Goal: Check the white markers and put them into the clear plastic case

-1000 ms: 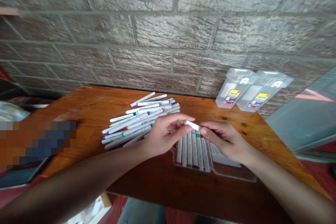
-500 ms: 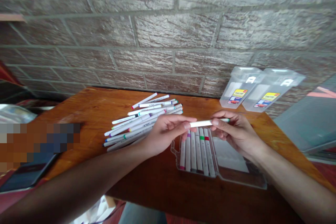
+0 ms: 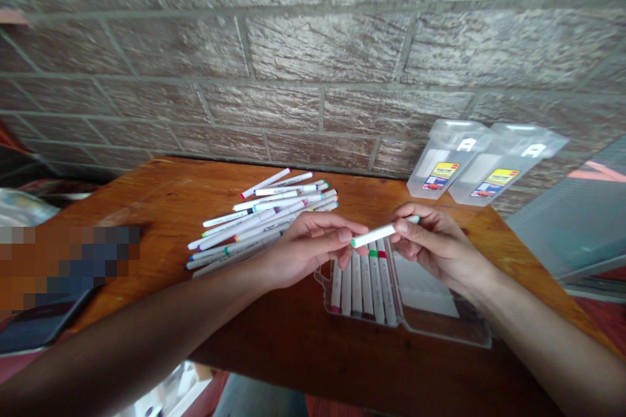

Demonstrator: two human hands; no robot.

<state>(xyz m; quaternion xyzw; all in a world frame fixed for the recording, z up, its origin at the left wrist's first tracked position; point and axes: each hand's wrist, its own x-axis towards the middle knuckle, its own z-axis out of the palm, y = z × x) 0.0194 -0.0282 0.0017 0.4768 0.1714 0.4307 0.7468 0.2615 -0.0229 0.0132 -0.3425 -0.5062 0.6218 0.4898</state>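
Note:
My right hand pinches a white marker with green ends between thumb and fingers, tilted with its left end lower. At that left end, my left hand has its thumb off the marker and its fingers slightly curled behind it; whether they touch it is hard to tell. Below both hands lies an open clear plastic case, with several white markers side by side in its left half. A loose pile of white markers with coloured ends lies left of the hands.
Two translucent plastic containers with yellow labels stand at the back right of the wooden table, against the brick wall. A dark flat device lies at the left edge, partly pixelated over.
My left thumb has come off the marker's left end, so its green tip now shows. The marker has tilted, its left end dropping. My right hand keeps its pinch.

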